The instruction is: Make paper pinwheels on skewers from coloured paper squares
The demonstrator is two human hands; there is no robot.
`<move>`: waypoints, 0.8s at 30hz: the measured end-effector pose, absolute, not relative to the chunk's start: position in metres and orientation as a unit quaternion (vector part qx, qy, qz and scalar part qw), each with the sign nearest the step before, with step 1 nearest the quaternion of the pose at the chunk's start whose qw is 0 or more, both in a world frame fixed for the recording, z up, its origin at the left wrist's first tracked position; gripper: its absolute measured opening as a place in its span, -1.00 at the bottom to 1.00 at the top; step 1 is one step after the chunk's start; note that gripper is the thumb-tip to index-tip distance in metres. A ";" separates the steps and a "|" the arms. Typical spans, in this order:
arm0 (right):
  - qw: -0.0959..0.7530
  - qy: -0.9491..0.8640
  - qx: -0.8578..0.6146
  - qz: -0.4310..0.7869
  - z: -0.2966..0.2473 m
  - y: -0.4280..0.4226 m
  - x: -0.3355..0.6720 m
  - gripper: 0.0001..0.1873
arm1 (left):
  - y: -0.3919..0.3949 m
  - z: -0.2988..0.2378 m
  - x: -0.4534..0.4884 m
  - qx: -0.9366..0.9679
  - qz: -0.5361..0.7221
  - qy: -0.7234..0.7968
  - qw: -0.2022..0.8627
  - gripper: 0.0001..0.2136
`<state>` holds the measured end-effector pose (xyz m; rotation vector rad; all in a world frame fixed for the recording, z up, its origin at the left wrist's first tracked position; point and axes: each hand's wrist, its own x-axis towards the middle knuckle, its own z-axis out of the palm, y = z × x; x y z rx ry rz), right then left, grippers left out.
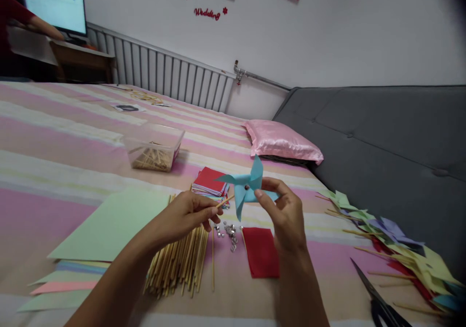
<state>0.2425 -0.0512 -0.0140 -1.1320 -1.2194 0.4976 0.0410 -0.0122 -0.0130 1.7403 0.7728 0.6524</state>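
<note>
A blue paper pinwheel with a small round pin at its centre is held up over the bed. Its wooden stick is pinched between the thumb and fingers of my left hand. My right hand grips one blade of the pinwheel from the right, thumb in front near the centre. Beneath my left hand lies a pile of wooden sticks. Several small silvery pins are scattered below the pinwheel. A red paper stack lies beside my right wrist, and another red-topped stack sits behind my left hand.
Pale green sheets lie at left, with a clear plastic box of sticks behind. Black scissors and a row of pinwheels lie at right. A pink pillow rests by the grey headboard. Another person's arm shows far left.
</note>
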 end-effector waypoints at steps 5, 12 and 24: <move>0.610 -0.545 -0.523 0.239 -0.017 -0.049 0.242 -0.82 | -0.013 -0.014 0.041 0.746 0.258 0.319 0.524 -0.72; 0.615 -0.555 -0.511 0.230 -0.018 -0.049 0.244 -0.86 | -0.015 -0.014 0.040 0.765 0.249 0.314 0.504 -0.68; 0.636 -0.536 -0.494 0.256 -0.015 -0.049 0.241 -0.91 | -0.017 -0.009 0.042 0.806 0.231 0.306 0.451 -0.63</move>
